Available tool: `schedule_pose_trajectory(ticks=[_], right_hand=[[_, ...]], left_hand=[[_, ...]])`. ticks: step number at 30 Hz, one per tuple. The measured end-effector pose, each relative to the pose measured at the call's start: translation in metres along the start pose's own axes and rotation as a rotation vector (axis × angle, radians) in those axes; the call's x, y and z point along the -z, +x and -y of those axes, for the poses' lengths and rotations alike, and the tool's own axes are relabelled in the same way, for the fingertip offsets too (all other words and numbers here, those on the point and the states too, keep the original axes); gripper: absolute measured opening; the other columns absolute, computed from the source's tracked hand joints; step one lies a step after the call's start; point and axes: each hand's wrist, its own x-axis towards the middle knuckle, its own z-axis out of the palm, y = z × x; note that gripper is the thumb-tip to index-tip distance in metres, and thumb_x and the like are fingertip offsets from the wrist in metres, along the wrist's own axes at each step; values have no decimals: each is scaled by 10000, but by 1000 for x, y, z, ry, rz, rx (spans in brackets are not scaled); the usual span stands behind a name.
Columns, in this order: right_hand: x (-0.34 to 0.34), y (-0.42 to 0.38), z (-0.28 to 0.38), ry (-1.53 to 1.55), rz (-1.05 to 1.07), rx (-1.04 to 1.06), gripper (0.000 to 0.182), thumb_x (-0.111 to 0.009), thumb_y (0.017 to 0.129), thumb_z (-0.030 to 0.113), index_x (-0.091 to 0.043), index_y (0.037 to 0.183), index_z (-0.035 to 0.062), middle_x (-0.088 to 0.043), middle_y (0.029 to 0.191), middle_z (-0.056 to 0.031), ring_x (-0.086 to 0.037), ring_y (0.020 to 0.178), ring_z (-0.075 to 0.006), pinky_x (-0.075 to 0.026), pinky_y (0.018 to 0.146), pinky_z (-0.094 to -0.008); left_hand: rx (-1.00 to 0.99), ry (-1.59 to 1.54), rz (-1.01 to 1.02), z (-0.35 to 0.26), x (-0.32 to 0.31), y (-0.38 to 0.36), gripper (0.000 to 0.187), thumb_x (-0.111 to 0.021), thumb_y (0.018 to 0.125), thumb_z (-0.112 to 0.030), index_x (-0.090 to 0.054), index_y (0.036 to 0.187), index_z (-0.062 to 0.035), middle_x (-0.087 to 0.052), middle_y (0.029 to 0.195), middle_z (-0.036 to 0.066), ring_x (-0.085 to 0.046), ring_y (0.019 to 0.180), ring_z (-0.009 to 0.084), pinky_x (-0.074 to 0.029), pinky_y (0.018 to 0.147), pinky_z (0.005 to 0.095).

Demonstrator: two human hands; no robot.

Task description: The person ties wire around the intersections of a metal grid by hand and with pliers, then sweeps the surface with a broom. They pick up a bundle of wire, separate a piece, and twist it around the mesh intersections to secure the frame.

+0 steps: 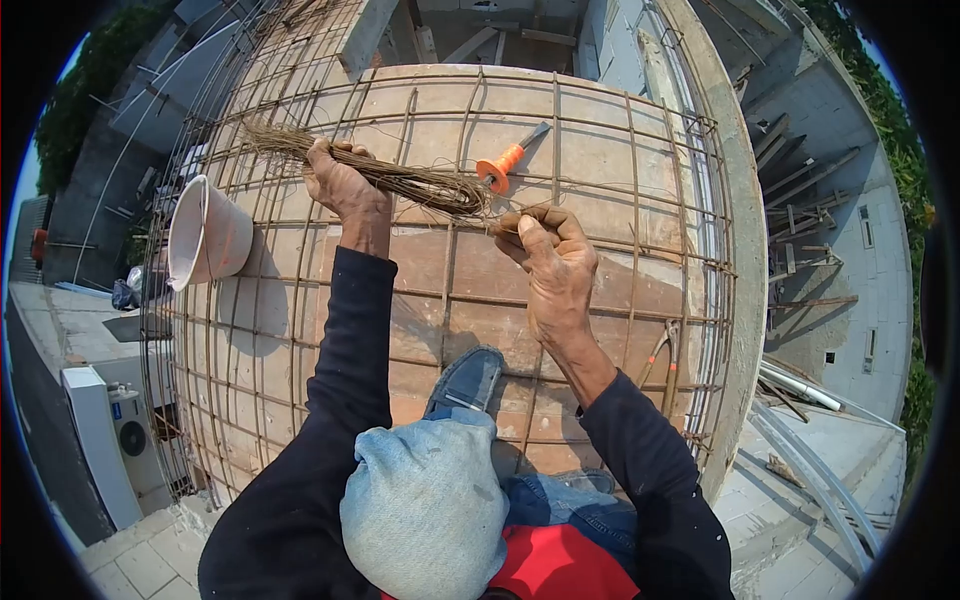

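A long bundle of thin brown tie wire [425, 187] is gripped around its middle by my left hand [345, 190]. Its frayed end sticks out to the left, and the looped end points toward my right hand [550, 255]. The fingers of my right hand are pinched together just beyond the loops, with thin wire strands beside them; what exactly lies between the fingertips is too small to make out. Just past the looped end, a chisel [512, 158] with an orange handle and round hand guard lies on the rebar grid [448, 297].
A white bucket [212, 235] stands at the left on the grid. Pincers [661, 352] with orange-tipped handles lie at the right. Long bars run beside the concrete edge [748, 210] there. An outdoor air-conditioning unit [130, 425] sits lower left. My shoe [468, 380] is among the bars.
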Motion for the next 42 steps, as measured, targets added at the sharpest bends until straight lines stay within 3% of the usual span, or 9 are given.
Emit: schedule_pose_trajectory(ticks=[8,17,23,25,28,35,38,40,42], right_hand=[[-4,-5,-4,16,-162,6,346,-697,844,102,-447,1054,-14,-647,860,-128,-630,766,-133,-523,737,-237],[1,-7,-6,-70,-157,46,331,-699,841,92,-449,1027,-20,-631,834,-107,-611,787,-120,-529,718,-239],[3,-13,-13,-33,-162,45,276,-674,855,73,-432,980,24,-573,848,-77,-603,801,-124,-530,763,-255],[1,-17,-7,48,-99,1,267,-644,869,48,-411,999,50,-548,880,-76,-610,839,-143,-528,824,-295],[-1,-20,-11,272,-37,-20,261,-599,892,39,-389,1045,57,-572,942,-105,-620,895,-175,-508,893,-339],[8,-14,6,331,96,-193,258,-569,917,71,-384,1096,79,-623,1005,-134,-615,985,-206,-457,970,-376],[4,-18,4,388,213,-285,224,-574,919,82,-413,1073,95,-622,909,-91,-610,962,-193,-449,962,-381],[4,-23,2,477,135,-319,144,-554,932,99,-443,1024,106,-575,801,-47,-595,879,-175,-457,902,-370],[3,-26,10,468,129,-354,121,-549,934,99,-451,1004,111,-532,762,-28,-569,832,-165,-457,871,-363]], left_hand=[[-21,11,115,-2,-3,-21,153,-547,878,-159,-413,896,-86,-518,693,34,-532,534,112,-477,446,203],[-82,-10,226,4,-2,-21,171,-541,889,-153,-391,931,-82,-510,689,36,-526,543,114,-488,457,202],[-37,10,80,-2,-5,-9,129,-564,874,-126,-462,901,-51,-519,680,47,-519,520,117,-480,438,200],[-45,21,97,1,1,-3,136,-566,872,-131,-461,901,-49,-520,681,48,-520,518,119,-482,438,203],[-2,61,115,1,0,-7,158,-541,882,-129,-401,919,-64,-515,656,48,-508,485,125,-445,405,220],[27,48,86,20,12,3,153,-569,866,-144,-440,873,-63,-520,648,46,-511,484,128,-459,419,225],[112,42,71,25,21,16,131,-573,871,-184,-491,836,-89,-543,651,44,-515,476,131,-463,418,232],[260,9,89,27,25,24,119,-565,870,-193,-506,860,-91,-549,643,45,-514,451,147,-456,401,247],[253,129,0,31,19,33,139,-563,869,-216,-507,856,-89,-550,634,53,-522,450,160,-455,390,265]])
